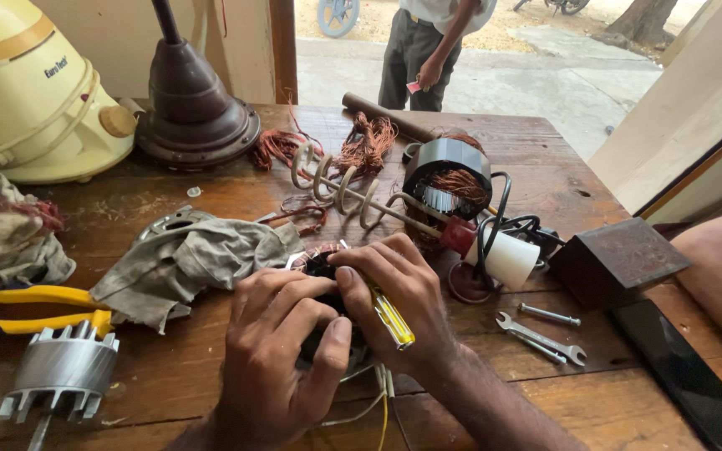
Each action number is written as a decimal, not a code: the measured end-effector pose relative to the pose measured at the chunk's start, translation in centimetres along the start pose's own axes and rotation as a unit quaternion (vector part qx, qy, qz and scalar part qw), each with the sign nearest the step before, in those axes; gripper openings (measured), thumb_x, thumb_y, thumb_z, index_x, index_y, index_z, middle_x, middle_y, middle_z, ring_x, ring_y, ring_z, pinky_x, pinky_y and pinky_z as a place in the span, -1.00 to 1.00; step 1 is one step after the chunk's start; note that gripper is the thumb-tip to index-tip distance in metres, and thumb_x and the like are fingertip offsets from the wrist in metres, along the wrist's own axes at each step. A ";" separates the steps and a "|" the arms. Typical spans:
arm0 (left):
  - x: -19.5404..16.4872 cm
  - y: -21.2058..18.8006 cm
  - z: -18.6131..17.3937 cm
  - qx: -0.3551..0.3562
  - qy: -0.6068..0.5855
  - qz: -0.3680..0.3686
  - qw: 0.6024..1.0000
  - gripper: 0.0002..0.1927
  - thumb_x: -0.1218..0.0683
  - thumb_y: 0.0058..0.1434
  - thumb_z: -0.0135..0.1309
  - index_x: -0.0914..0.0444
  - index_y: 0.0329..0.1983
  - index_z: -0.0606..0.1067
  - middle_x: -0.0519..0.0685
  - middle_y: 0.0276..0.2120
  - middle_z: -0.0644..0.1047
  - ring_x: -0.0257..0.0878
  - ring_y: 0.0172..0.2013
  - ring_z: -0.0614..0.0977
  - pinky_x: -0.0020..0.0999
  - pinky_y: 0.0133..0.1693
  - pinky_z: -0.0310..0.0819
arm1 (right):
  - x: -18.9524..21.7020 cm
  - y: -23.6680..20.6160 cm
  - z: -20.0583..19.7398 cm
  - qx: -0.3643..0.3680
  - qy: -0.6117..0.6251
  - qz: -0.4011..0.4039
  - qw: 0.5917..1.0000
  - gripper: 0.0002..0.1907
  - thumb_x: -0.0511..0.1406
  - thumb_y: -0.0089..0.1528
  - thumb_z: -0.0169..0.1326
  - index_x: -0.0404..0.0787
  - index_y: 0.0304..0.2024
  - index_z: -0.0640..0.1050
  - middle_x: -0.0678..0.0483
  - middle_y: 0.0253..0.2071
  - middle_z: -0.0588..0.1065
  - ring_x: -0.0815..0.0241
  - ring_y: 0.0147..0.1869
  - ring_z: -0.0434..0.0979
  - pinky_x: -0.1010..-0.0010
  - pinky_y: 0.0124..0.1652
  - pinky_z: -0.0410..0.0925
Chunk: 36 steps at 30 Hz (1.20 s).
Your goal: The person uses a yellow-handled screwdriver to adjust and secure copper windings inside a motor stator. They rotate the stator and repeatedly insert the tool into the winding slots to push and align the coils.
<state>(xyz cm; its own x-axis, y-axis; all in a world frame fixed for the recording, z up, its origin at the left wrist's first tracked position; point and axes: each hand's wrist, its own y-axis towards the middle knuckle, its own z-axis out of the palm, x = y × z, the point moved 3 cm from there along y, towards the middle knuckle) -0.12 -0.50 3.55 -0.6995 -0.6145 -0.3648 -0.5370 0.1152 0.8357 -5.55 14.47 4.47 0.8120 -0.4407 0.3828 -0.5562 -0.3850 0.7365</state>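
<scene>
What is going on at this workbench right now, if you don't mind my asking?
A person works at a wooden table. Both hands close over a small dark motor part with wires trailing toward them. The right hand also holds a yellow-handled screwdriver; the left hand steadies the part. Nearby lie a grey rag, yellow pliers, a rotor, a spanner and a stator with copper windings.

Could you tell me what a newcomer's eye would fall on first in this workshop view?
Probably the two hands at centre front: the left hand and right hand close over a small dark motor part, the right also holding a yellow-handled screwdriver. Behind them lie tangled copper wire and a wound stator.
</scene>
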 end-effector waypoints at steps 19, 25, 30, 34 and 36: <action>-0.1 -0.1 -0.2 -0.010 -0.025 0.022 0.999 -0.89 0.17 0.20 0.02 0.32 -0.34 0.51 0.12 -0.17 0.59 0.05 -0.02 0.58 0.00 0.13 0.38 | -0.1 0.0 -0.2 0.000 0.003 -0.011 1.000 -0.81 -0.31 0.33 0.03 -0.28 -0.09 0.58 -0.03 -0.21 0.58 -0.02 -0.13 0.52 0.20 -0.08 0.39; -0.1 -0.2 0.0 0.004 -0.025 0.029 0.999 -0.88 0.16 0.18 0.01 0.32 -0.30 0.50 0.12 -0.15 0.59 0.06 -0.01 0.57 0.04 0.16 0.35 | -0.2 -0.3 -0.4 0.000 0.003 -0.013 1.000 -0.81 -0.31 0.34 0.02 -0.28 -0.09 0.57 -0.03 -0.19 0.58 -0.02 -0.12 0.51 0.20 -0.07 0.39; 0.1 -0.2 0.1 -0.001 -0.026 0.004 1.000 -0.86 0.14 0.25 -0.02 0.31 -0.33 0.50 0.13 -0.16 0.61 0.01 -0.01 0.60 -0.01 0.13 0.38 | -0.4 -0.2 -0.1 0.009 -0.005 -0.009 1.000 -0.79 -0.30 0.35 0.00 -0.28 -0.09 0.58 -0.02 -0.21 0.58 0.03 -0.14 0.52 0.21 -0.09 0.40; 1.2 0.3 -0.3 -0.025 -0.040 -0.066 0.997 -0.81 0.12 0.31 -0.06 0.31 -0.27 0.52 0.12 -0.11 0.63 -0.03 -0.01 0.63 -0.12 0.11 0.47 | -0.7 -0.4 -0.1 -0.027 0.009 -0.018 0.999 -0.75 -0.30 0.37 0.01 -0.30 0.05 0.51 -0.08 -0.15 0.59 0.01 -0.08 0.60 0.20 -0.09 0.47; 1.9 0.6 -0.4 -0.029 -0.043 -0.083 0.995 -0.81 0.11 0.31 -0.05 0.31 -0.26 0.52 0.12 -0.11 0.63 -0.05 -0.04 0.64 -0.15 0.09 0.49 | -1.0 -0.9 -0.3 -0.054 0.023 0.006 0.998 -0.68 -0.31 0.37 0.03 -0.33 0.13 0.44 -0.16 -0.14 0.56 -0.02 -0.07 0.65 0.19 -0.11 0.51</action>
<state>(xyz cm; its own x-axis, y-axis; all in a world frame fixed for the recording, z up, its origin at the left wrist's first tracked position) -1.56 -1.91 3.59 -0.6423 -0.5519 -0.5319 -0.6228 -0.0286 0.7818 -5.83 15.48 3.56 0.8145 -0.4052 0.4152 -0.5451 -0.2895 0.7868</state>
